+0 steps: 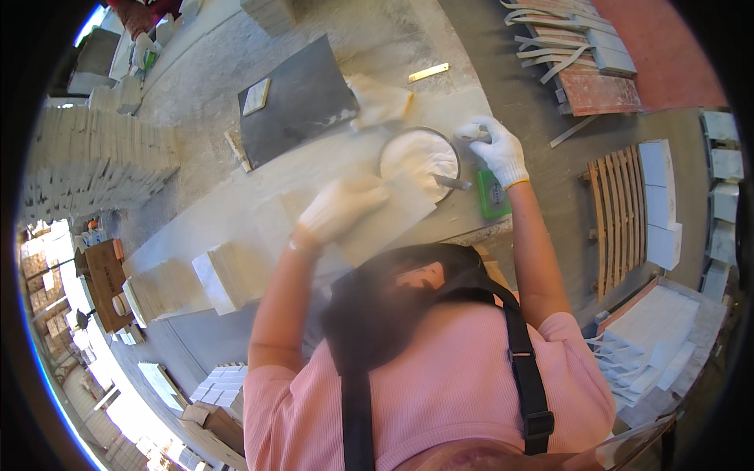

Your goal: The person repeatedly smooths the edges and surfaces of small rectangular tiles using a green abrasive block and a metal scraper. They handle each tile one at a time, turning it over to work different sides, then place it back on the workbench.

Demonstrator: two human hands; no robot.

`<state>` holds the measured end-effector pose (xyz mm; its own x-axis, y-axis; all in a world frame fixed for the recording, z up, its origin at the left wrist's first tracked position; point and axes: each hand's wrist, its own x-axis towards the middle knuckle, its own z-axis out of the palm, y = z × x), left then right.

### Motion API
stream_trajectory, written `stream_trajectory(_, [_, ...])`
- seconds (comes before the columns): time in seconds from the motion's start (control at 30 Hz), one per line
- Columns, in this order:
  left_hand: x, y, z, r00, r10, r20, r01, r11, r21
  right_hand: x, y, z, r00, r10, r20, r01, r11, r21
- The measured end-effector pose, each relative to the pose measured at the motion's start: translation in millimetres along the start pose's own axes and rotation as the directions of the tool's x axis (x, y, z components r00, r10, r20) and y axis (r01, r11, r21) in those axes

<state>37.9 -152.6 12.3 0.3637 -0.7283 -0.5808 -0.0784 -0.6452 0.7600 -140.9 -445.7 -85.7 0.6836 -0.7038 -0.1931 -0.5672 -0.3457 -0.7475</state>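
My left hand [343,208], in a white glove and smeared by motion, grips a flat, pale tile [402,210] by its left part, just in front of my chest. A round dark-rimmed bowl [408,147] of white powder or paste lies beyond the tile. Out of the bowl's near right side sticks a grey-handled tool [452,182], its working end hidden. My right hand [499,153], gloved too, hovers right of the bowl with fingers curled; what they hold, if anything, I cannot make out. Just below it is a green bottle [493,196].
A dark sheet [298,102] bears a small tile [256,96], beside a crumpled white cloth [380,100] and a yellow strip [428,73]. Stacked tiles [102,161] stand at left, with more blocks [224,275] nearer. Right are a wooden pallet [620,220] and strapped bundles. A co-worker's gloved hand [144,51] shows far left.
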Motion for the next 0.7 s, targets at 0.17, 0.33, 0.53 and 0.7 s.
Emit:
stream_trajectory(0.17, [4.9, 1.4, -0.5, 0.999, 0.017, 0.041, -0.014, 0.996, -0.091, -46.2, -22.4, -24.6, 0.991, -0.09, -0.104, 0.088, 0.996, -0.025])
stream_trajectory(0.33, [7.9, 1.4, -2.8, 0.996, 0.034, 0.08, -0.029, 0.998, -0.063, -85.0, -51.1, -17.2, 0.975, -0.139, 0.176, 0.179, 0.954, -0.239])
stream_trajectory(0.53, [6.6, 12.3, -8.2, 0.994, -0.001, 0.111, -0.003, 0.999, 0.039, -82.1, -56.5, -2.3, 0.97, -0.111, 0.216, 0.144, 0.979, -0.146])
stream_trajectory(0.7, [14.3, 18.8, -14.0, 0.99, 0.037, 0.135, -0.061, 0.983, 0.175, -73.9, -50.6, -6.2, 0.989, -0.129, 0.071, 0.134, 0.988, -0.072])
